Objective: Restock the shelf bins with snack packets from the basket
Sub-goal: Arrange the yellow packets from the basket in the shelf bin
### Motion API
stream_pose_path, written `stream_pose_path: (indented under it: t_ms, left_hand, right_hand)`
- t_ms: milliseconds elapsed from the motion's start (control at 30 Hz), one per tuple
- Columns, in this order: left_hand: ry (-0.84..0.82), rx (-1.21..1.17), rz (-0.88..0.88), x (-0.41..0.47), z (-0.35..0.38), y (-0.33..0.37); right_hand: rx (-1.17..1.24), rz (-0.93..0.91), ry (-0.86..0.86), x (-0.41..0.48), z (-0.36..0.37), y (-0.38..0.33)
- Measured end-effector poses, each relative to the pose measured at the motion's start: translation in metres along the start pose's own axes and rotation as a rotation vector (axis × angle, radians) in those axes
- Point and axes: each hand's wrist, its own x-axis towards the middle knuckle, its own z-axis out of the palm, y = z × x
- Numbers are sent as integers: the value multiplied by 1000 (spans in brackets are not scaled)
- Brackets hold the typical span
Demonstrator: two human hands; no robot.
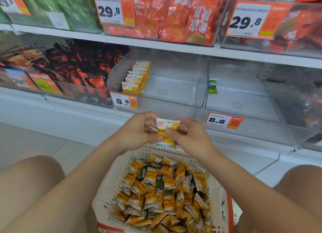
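Above the basket [111, 180], my left hand [137, 130] and right hand [191, 137] pinch one yellow packet [168, 126] by its sides; it is probably light, crinkly and slippery.

The left hand [137, 131] and right hand [190, 138] cover much of the packet [168, 124]. Below them, the bottom edge crops the basket [106, 191].

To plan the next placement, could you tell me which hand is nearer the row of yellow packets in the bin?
Left. The left hand is directly below the row of packets; the right hand is below and farther right.
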Motion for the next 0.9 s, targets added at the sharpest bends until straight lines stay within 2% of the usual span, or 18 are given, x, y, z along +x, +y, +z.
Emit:
stream_pose_path:
  t_ms: [67,133,200,300,400,467,567,633,700,800,900]
  left_hand:
    - [50,5,35,0,-4,5]
    - [109,112,98,2,-12,8]
    - [208,372,189,8,-25,8]
    - [389,737,301,19,-54,6]
    - [488,997,271,29,-84,6]
    - [459,1072,187,37,-102,5]
    - [358,1144,152,42,-123,6]
    - [356,1127,164,44,-131,8]
    - [356,1098,159,45,-137,10]
    - [340,1086,144,46,-141,9]
    - [357,1097,121,48,-143,7]
  right_hand:
    - [-15,-54,-33,-3,2,-5]
    - [-111,-171,12,-2,5,-8]
    - [-211,-287,128,1,10,-16]
    - [-233,-388,227,10,18,-35]
    - [-264,-468,252,31,27,-59]
    - [-315,-499,250,55,37,-71]
    - [-431,-493,251,97,56,-85]
    - [-499,-452,218,125,68,-92]
    - [-565,-370,138,155,78,-91]
    - [-543,-198,-25,192,95,-85]
    - [-639,-182,-180,211,112,-82]
